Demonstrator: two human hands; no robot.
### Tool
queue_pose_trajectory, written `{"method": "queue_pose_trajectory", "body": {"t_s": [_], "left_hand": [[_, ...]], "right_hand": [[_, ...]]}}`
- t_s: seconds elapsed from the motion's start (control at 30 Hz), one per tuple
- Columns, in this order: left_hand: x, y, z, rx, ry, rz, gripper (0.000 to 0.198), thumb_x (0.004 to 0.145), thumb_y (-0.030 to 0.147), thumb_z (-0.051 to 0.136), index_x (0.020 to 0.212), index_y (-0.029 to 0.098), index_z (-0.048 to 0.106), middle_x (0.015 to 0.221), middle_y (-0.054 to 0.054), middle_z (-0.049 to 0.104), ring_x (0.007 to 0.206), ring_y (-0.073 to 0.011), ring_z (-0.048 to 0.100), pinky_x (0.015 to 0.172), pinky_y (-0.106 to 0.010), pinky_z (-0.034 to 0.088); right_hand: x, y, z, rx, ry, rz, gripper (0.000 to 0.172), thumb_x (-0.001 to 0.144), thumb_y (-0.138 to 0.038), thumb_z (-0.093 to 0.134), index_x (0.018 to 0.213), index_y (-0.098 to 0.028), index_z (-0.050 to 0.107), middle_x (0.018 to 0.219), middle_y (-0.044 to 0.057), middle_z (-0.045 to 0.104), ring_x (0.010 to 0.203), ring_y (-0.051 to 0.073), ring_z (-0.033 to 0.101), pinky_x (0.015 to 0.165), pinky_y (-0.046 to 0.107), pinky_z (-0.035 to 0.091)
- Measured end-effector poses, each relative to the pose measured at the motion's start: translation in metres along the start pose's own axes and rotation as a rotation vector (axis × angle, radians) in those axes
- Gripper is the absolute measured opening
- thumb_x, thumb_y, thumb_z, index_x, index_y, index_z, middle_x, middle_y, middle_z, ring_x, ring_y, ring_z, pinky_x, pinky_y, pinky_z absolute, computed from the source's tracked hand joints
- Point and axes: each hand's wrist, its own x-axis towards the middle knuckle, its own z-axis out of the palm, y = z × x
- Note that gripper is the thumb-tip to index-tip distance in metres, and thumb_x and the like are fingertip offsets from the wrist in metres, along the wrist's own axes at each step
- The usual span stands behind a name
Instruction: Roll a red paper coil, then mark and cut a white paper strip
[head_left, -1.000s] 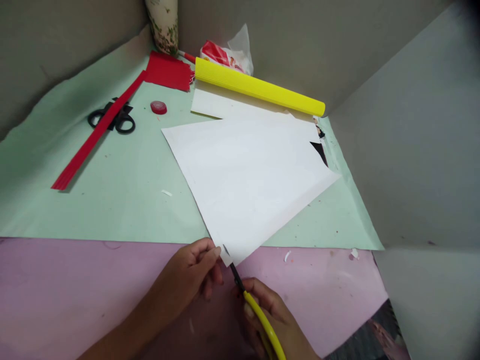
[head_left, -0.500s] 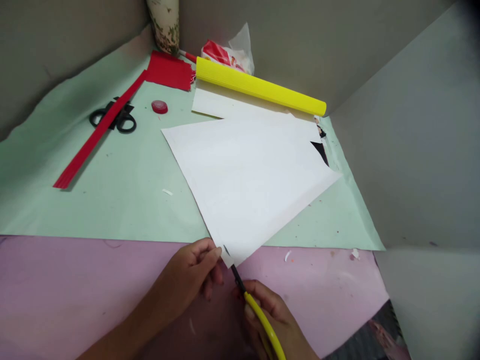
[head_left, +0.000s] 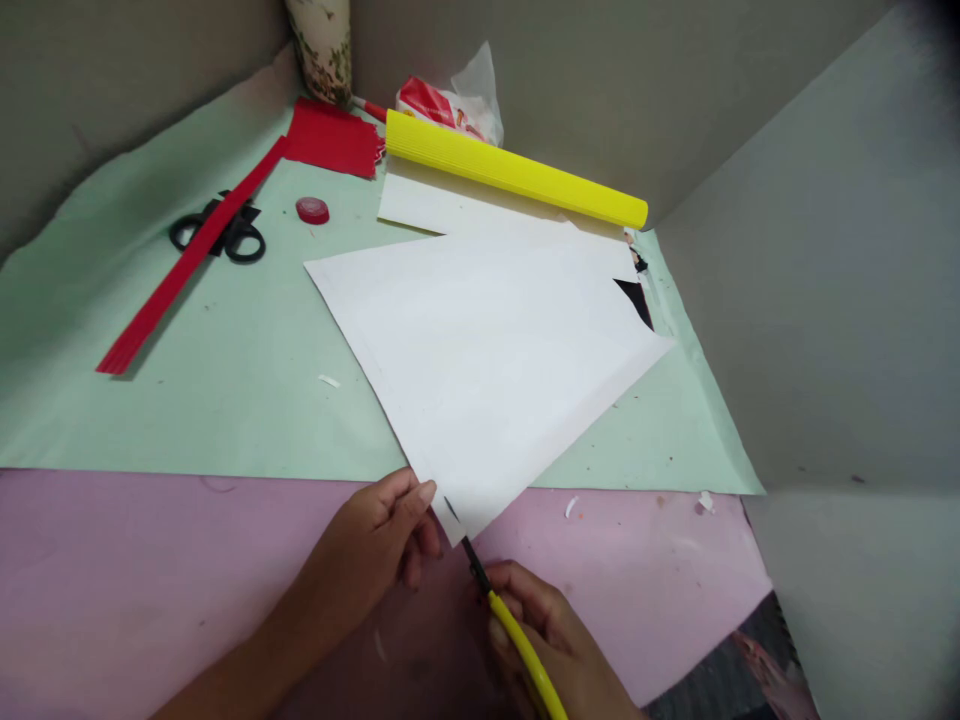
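Observation:
A large white sheet of paper [head_left: 480, 360] lies tilted, one corner pointing down toward me. My left hand [head_left: 394, 525] pinches its lower left edge between thumb and fingers. My right hand [head_left: 551, 630] grips scissors with yellow handles [head_left: 525, 645] and dark blades. The blades are at the bottom corner of the sheet, one tip showing on top of the paper in a narrow slit near the left edge. Part of the handles is hidden by my fingers and the frame's bottom edge.
Behind the sheet lie a yellow roll [head_left: 517, 170], another white sheet [head_left: 450, 203] and a plastic packet [head_left: 457, 105]. At left, a long red strip [head_left: 187, 260] crosses black-handled scissors [head_left: 246, 243]. Red tape [head_left: 312, 210], red paper [head_left: 334, 138] and a patterned vase [head_left: 324, 50] stand farther back.
The whole view has shifted slightly. The sheet's left corner has swung a little to the left, and its bottom corner sits slightly lower. Both hands keep their holds.

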Motion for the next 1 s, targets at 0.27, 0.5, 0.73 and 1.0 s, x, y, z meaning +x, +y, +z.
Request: {"method": "queue_pose_trajectory", "body": {"t_s": [0.27, 0.5, 0.73, 1.0], "left_hand": [[0.0007, -0.0034, 0.0007, 0.000, -0.014, 0.009, 0.043, 0.094, 0.057, 0.049, 0.068, 0.022, 0.055, 0.061, 0.002, 0.066, 0.043, -0.0110, 0.052, 0.045, -0.025, 0.034], [-0.0001, -0.0033, 0.0001, -0.019, -0.021, 0.008, 0.044, 0.094, 0.058, 0.051, 0.069, 0.022, 0.055, 0.060, 0.003, 0.066, 0.043, -0.0108, 0.052, 0.044, -0.024, 0.033], [-0.0003, -0.0040, -0.0001, -0.029, -0.015, 0.004, 0.043, 0.091, 0.058, 0.054, 0.068, 0.022, 0.056, 0.060, 0.002, 0.066, 0.043, -0.0112, 0.052, 0.045, -0.025, 0.033], [-0.0005, -0.0044, 0.0004, -0.008, -0.015, 0.003, 0.044, 0.092, 0.058, 0.051, 0.067, 0.022, 0.056, 0.059, 0.002, 0.066, 0.043, -0.0116, 0.052, 0.044, -0.025, 0.033]], "right_hand": [[-0.0003, -0.0034, 0.0023, 0.024, 0.002, 0.015, 0.046, 0.079, -0.054, 0.082, 0.099, -0.021, 0.058, 0.059, -0.012, 0.043, 0.043, 0.003, 0.026, 0.042, 0.020, 0.016], [0.0039, -0.0009, 0.0009, 0.064, -0.051, -0.013, 0.041, 0.081, -0.047, 0.082, 0.102, -0.020, 0.059, 0.055, -0.013, 0.041, 0.039, 0.003, 0.025, 0.037, 0.019, 0.016], [0.0063, -0.0016, 0.0022, 0.101, -0.053, -0.007, 0.050, 0.074, -0.053, 0.087, 0.099, -0.018, 0.062, 0.051, -0.013, 0.039, 0.037, 0.001, 0.025, 0.036, 0.018, 0.015], [0.0064, 0.0009, 0.0006, 0.106, -0.049, 0.002, 0.053, 0.073, -0.055, 0.087, 0.100, -0.017, 0.064, 0.051, -0.013, 0.040, 0.037, 0.001, 0.026, 0.036, 0.017, 0.016]]}}
